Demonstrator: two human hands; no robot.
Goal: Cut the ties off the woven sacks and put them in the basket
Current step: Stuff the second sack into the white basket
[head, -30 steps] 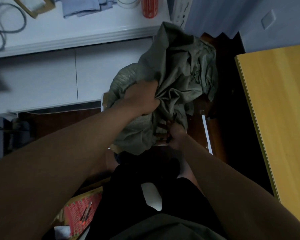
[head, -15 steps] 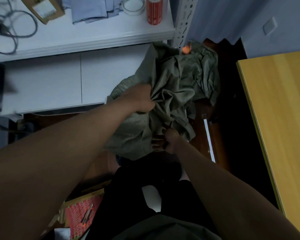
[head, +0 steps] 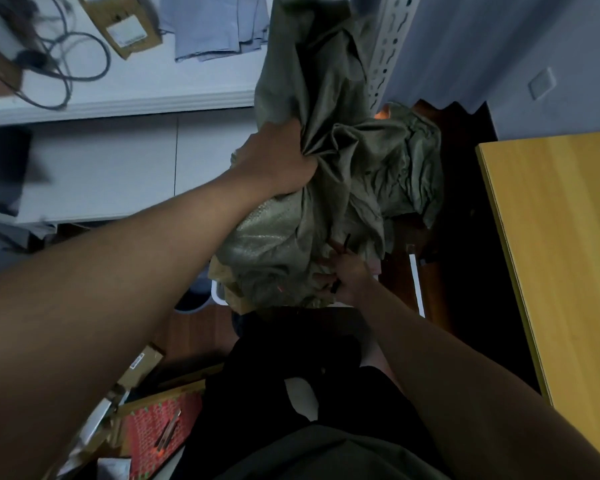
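My left hand (head: 278,161) grips a bunch of the woven sacks (head: 343,188), which I hold up over the basket (head: 219,295). My right hand (head: 343,277) pinches the lower edge. If my left grip slips, I think the bundle falls beside the basket.

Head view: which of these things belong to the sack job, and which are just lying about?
Job: sacks, left hand gripping them, right hand at their lower edge, basket underneath.
Lying about: cables, box, folded cloth, table.
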